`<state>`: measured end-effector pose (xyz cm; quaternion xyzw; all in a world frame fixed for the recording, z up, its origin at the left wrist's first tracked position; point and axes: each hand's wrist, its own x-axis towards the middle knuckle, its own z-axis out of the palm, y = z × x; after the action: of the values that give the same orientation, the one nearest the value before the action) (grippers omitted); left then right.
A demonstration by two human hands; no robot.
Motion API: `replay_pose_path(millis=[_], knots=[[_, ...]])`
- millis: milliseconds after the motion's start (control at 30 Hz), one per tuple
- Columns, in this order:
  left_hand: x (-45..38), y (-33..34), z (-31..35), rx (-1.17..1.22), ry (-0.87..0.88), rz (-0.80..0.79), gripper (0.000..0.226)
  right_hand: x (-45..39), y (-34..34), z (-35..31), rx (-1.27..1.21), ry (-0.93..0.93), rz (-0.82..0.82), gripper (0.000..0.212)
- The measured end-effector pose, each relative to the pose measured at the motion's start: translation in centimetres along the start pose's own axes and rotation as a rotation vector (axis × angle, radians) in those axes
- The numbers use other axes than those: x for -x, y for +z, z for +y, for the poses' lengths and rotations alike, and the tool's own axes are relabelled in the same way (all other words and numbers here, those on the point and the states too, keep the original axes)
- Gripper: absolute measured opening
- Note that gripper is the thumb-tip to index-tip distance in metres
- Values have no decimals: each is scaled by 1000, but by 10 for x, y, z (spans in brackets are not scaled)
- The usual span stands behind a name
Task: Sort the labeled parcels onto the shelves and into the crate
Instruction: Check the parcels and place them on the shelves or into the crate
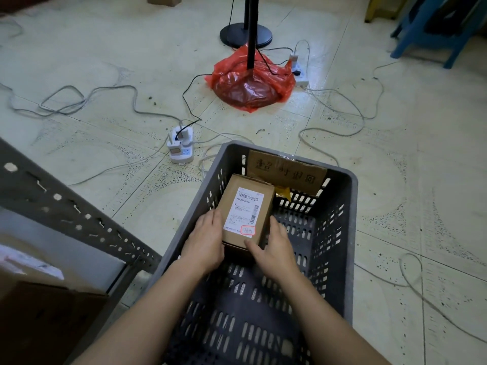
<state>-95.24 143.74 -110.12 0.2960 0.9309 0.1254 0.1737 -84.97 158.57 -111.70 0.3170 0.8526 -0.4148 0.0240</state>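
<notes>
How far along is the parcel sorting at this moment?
Done: nothing sorted lies in the grey crate apart from a cardboard sign and a yellow scrap. In hand: left hand and right hand hold a labeled parcel inside the crate. Left: parcels on the shelf look unsorted.

The small print on the white shipping label [246,212] of the brown cardboard parcel [245,206] is unreadable. The perforated grey plastic crate [350,233] runs past the bottom edge. The blue plastic stool [434,30] is cropped at top.
</notes>
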Motion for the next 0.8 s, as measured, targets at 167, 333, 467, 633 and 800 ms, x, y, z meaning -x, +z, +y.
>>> replay_pose_path(millis=[167, 333, 467, 633, 800], knots=[[15, -48, 20, 152, 5, 9, 85, 20, -49, -33, -10, -50, 55, 82], [55, -132, 63, 402, -14, 75, 71, 64, -125, -89, -35, -86, 105, 76], [96, -215, 103, 660, -108, 120, 63, 105, -199, -150, -69, -92, 151, 72], [156, -337, 158, 831, -139, 196, 44, 166, -300, -243, -104, -125, 184, 63], [222, -457, 214, 909, -99, 282, 36, 237, -388, -338, -161, -197, 209, 59]])
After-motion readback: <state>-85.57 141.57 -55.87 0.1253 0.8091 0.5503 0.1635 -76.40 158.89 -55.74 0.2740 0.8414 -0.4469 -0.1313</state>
